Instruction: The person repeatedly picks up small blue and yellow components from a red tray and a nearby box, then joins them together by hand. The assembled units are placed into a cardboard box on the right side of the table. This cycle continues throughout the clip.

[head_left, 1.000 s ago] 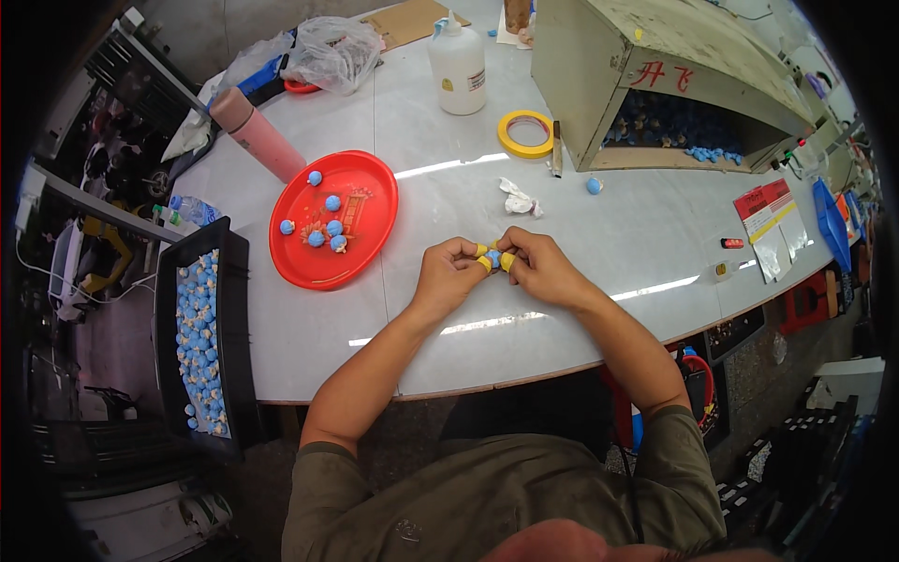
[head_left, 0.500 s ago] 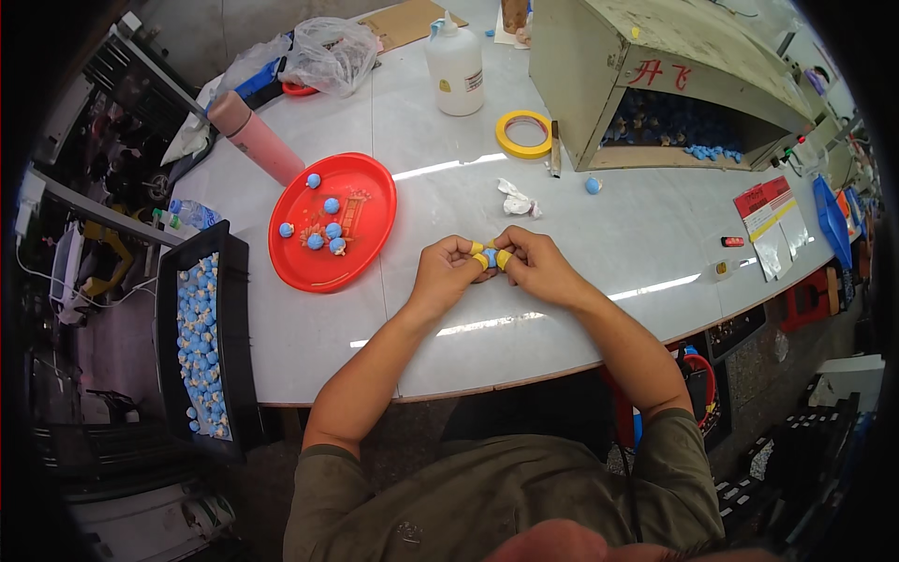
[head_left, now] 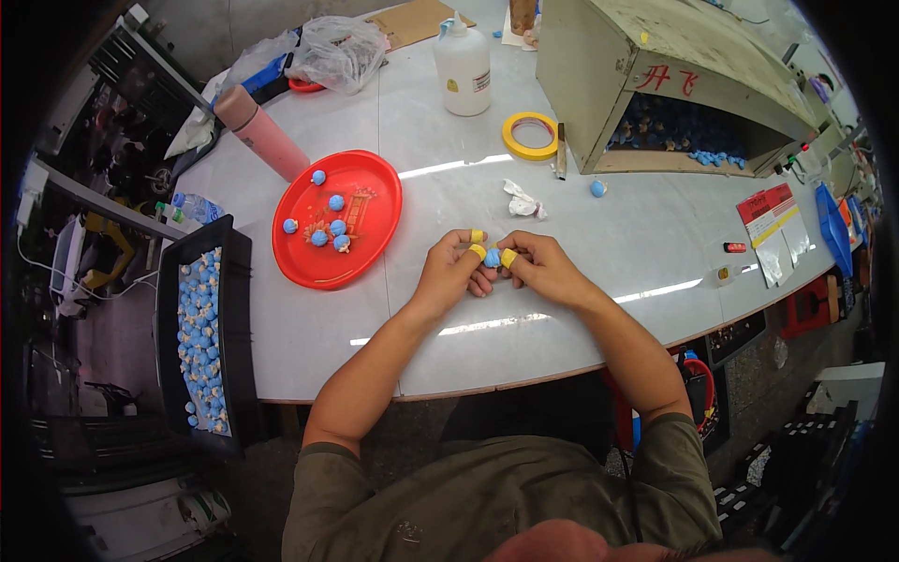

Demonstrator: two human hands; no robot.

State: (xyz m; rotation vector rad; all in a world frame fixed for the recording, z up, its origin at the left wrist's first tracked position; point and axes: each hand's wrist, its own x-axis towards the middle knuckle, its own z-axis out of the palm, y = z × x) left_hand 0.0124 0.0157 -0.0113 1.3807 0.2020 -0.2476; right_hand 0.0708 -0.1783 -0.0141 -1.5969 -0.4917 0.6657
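Observation:
Between my two hands, over the near part of the table, is a small ridged blue ball. My left hand pinches it from the left, and my right hand grips it from the right. Yellow wraps cover several of my fingertips. To the left, a round red tray carries several similar blue balls, some with a pale tip. One more blue ball rests by itself on the table near the cabinet. A crumpled white wad lies just beyond my hands.
A black bin full of blue balls stands at the table's left edge. Behind are a pink bottle, a white squeeze bottle, yellow tape and a marker. A metal cabinet holds blue pieces at back right.
My fingers have shifted around the blue ball, and more of it shows now. The left index finger has lifted away from it. The whole view has moved slightly.

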